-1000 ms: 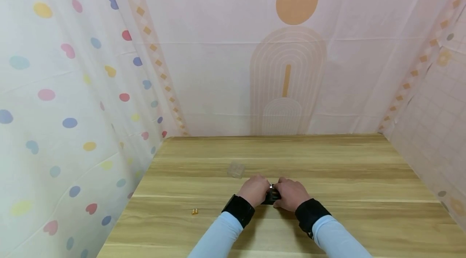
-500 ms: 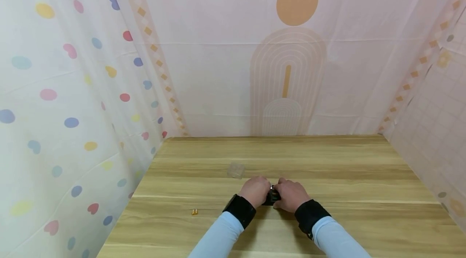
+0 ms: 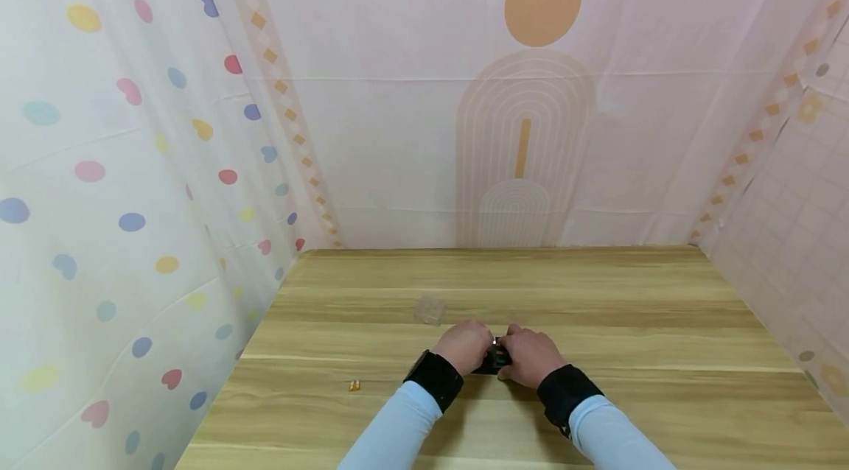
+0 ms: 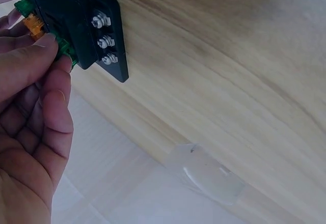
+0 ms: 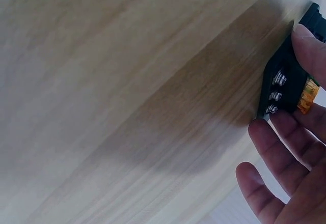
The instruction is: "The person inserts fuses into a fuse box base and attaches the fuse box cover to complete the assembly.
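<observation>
A person's left hand (image 3: 466,347) pinches a green piece (image 4: 63,48) between thumb and finger at a black block (image 3: 493,359), which sits between the two hands, gripped by the thumb and fingers of the right hand (image 3: 533,353). The hands mask much of the block from the head; both wrist views reveal its three metal screws (image 4: 106,41) and an orange piece (image 4: 33,25), while only the left one shows the pinch itself. A clear plastic box (image 3: 430,310) rests just beyond the left hand; small amber bits (image 3: 354,385), visible from the head alone, lie to that hand's left on the wood-grain tabletop (image 3: 597,293).
</observation>
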`<action>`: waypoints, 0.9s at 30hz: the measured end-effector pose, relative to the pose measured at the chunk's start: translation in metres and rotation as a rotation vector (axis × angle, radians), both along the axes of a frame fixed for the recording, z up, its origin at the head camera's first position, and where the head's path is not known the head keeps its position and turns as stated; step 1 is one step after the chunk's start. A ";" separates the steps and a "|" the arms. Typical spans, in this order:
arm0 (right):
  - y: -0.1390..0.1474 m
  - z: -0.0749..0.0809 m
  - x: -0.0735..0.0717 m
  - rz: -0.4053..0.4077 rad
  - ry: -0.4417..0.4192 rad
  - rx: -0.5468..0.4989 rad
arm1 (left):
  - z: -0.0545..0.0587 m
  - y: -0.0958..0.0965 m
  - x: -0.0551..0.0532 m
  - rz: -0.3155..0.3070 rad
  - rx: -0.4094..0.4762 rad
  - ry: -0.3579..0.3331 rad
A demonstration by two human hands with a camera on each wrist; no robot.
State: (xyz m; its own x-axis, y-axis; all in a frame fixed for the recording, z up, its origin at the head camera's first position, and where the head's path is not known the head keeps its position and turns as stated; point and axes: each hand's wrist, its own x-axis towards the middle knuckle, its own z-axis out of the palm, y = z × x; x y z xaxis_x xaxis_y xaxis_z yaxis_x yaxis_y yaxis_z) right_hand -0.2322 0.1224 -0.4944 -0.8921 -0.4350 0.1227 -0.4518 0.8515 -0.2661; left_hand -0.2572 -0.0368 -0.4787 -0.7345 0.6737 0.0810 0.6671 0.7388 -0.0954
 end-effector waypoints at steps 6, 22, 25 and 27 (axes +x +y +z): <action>0.000 -0.001 0.000 0.008 0.005 -0.006 | 0.003 0.000 0.000 -0.011 -0.004 -0.007; 0.001 -0.001 -0.001 0.004 0.001 0.007 | 0.006 0.001 0.001 -0.022 -0.009 -0.002; 0.001 -0.001 -0.002 0.004 -0.006 0.007 | 0.006 0.000 0.000 -0.028 -0.008 -0.007; 0.000 0.000 -0.002 0.004 -0.007 0.009 | 0.006 -0.001 0.000 -0.030 -0.007 -0.011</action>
State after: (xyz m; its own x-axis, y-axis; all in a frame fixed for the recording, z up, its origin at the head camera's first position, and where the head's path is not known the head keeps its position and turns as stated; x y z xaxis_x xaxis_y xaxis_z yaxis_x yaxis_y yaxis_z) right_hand -0.2342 0.1226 -0.4949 -0.8911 -0.4395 0.1129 -0.4534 0.8520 -0.2618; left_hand -0.2570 -0.0376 -0.4727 -0.7150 0.6958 0.0682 0.6898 0.7179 -0.0935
